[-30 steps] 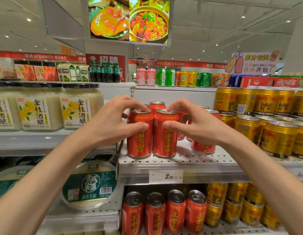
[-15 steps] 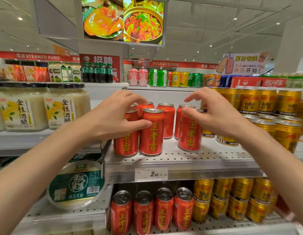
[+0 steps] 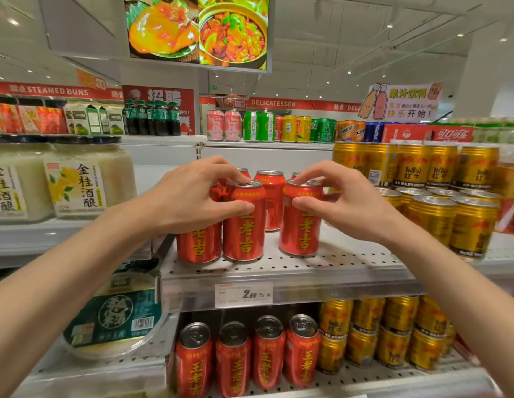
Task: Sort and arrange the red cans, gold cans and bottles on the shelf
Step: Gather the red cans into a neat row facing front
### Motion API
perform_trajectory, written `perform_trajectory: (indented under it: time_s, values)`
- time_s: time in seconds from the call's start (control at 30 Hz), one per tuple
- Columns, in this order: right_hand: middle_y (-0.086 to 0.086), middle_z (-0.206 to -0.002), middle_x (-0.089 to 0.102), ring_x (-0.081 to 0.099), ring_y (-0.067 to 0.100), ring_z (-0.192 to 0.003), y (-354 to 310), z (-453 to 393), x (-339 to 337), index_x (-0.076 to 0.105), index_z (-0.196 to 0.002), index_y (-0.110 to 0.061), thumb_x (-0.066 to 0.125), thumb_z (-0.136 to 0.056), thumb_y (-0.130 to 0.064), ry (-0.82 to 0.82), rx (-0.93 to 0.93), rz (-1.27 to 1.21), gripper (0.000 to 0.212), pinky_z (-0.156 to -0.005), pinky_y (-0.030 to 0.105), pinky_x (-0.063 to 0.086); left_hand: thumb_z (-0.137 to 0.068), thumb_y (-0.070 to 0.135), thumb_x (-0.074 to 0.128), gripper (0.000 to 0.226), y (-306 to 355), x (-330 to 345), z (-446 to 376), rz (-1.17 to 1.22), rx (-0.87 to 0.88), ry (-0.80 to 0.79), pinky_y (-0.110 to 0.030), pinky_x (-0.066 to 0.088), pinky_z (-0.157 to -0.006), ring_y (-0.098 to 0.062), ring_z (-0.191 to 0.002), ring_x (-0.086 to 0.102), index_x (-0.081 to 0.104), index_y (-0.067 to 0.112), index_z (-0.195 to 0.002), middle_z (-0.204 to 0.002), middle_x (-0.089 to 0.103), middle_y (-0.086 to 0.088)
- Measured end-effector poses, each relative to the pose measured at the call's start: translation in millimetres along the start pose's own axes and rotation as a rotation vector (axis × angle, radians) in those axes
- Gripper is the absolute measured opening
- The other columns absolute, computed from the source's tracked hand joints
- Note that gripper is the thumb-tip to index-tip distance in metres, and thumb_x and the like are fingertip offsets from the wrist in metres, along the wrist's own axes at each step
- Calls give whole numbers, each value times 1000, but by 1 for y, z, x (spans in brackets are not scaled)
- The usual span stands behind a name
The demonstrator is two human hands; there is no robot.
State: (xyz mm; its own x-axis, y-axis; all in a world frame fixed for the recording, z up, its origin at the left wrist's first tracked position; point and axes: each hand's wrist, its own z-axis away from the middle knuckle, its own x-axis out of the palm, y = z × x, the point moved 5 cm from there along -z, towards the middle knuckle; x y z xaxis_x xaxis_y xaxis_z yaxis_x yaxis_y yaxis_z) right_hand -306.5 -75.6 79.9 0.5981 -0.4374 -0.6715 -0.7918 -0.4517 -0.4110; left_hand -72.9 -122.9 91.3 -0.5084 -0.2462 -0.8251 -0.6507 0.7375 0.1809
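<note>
Red cans stand upright near the front of the perforated shelf. The left hand grips the middle can, thumb on its front, fingers on its top. The right hand grips another red can just beside. Gold cans stand to the right.

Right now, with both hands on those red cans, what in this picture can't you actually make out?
- Red cans at the back of the shelf: the left hand and right hand cover them, so no count.
- Price tag: small print is too small and blurred.
- Gold cans at the right: motion blur and the frame edge hide the farthest.
- Round tub: the left forearm cuts off its lower left.
</note>
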Motion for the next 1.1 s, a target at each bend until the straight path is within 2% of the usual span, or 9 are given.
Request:
perform_trajectory:
  time_s: [0.27,0.43,0.53,0.6,0.67,0.8,0.9,1.0,1.1]
  values:
    - [-13,-119,65,65,3,-110,-11,-3,9,68,-111,-31,81,-79,-42,-40,-4,-145,36,-91,33,59,-74,76,55,58,0,1,0,-7,9,7,-44,51,-91,-10,-102,58,63,40,-120,-113,56,21]
    - [-18,-119,67,65,-5,-105,-10,2,10,66,-113,-33,74,-80,-50,-87,21,-149,38,-84,20,56,-74,78,51,58,2,0,0,-38,26,13,-40,50,-89,-6,-100,55,61,42,-118,-112,53,23]
    - [-15,-118,71,67,-4,-107,-8,2,0,68,-118,-31,63,-90,-50,-73,25,-220,35,-89,22,55,-76,79,50,62,3,-1,0,-82,54,-8,-41,48,-95,-5,-108,51,61,38,-121,-117,55,19]
    - [-13,-118,70,65,-1,-109,2,-2,-15,67,-121,-27,58,-99,-39,47,41,-205,27,-91,23,53,-76,81,50,66,7,-3,-2,-116,75,-14,-40,46,-99,-6,-113,49,61,36,-122,-119,55,17]
    - [-10,-122,66,61,-1,-109,17,-8,-25,66,-124,-25,56,-102,-35,142,87,-81,26,-91,24,52,-76,83,48,69,15,-3,-7,-151,95,-9,-39,45,-100,-7,-115,48,61,34,-123,-121,56,15]
    - [0,-138,57,56,16,-123,46,-25,-14,60,-132,-27,59,-97,-47,70,207,145,40,-100,35,48,-80,78,53,67,40,4,-22,-140,123,-49,-39,44,-101,-8,-117,49,59,35,-130,-124,59,13]
    - [2,-139,58,61,19,-117,53,-31,3,58,-131,-25,64,-90,-53,11,256,100,50,-95,42,56,-80,75,55,65,49,11,-31,-130,127,-84,-39,47,-100,-9,-115,53,63,33,-130,-126,63,12]
    - [3,-128,64,67,18,-103,56,-32,12,58,-125,-21,71,-89,-42,61,256,25,44,-84,42,62,-77,75,56,62,47,14,-33,-59,93,-74,-36,51,-93,-9,-103,59,69,31,-119,-119,67,11]
    - [2,-124,64,68,18,-100,59,-32,13,57,-121,-19,73,-88,-38,89,260,-7,41,-83,41,62,-76,71,61,58,45,16,-34,-18,61,-75,-28,47,-86,-7,-99,59,70,31,-116,-114,66,14]
